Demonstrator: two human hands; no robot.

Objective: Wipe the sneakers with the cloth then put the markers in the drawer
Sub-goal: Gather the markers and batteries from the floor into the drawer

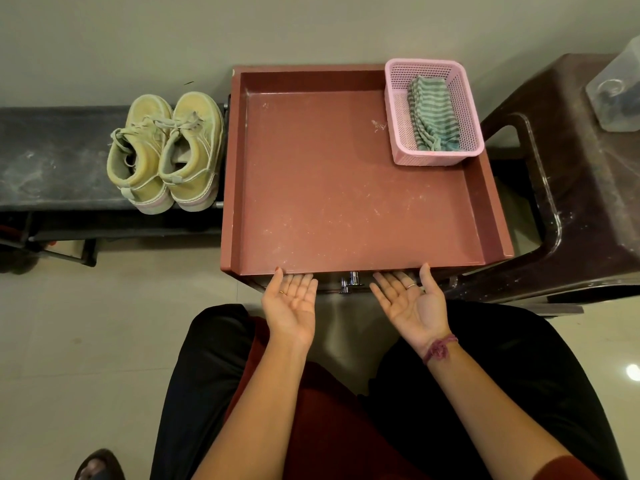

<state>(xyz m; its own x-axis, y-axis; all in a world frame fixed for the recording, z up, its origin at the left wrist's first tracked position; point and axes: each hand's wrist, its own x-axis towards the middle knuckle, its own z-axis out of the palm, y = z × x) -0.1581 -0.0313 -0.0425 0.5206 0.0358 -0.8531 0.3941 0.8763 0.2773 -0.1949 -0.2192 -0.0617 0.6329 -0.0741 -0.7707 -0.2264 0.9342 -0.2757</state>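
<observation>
Your grips hold nothing: left hand [292, 303] and right hand [408, 299] lie palm-up at the open drawer [346, 202] front. Wiping looks unstarted; next, lift the striped cloth [433, 114] from the pink basket [398, 133] toward the sneakers [166, 150]. No markers show.

Home entryway: shoe rack [52, 161], sneakers [166, 152].

Reddish-brown drawer [346, 209], pulled open — pink mesh basket [433, 157] in its far right corner, folded striped cloth [431, 116] inside the basket | dark bench [52, 161] to the left — pair of pale sneakers [166, 150] side by side at its right end | tiled floor [86, 341] beneath both
</observation>
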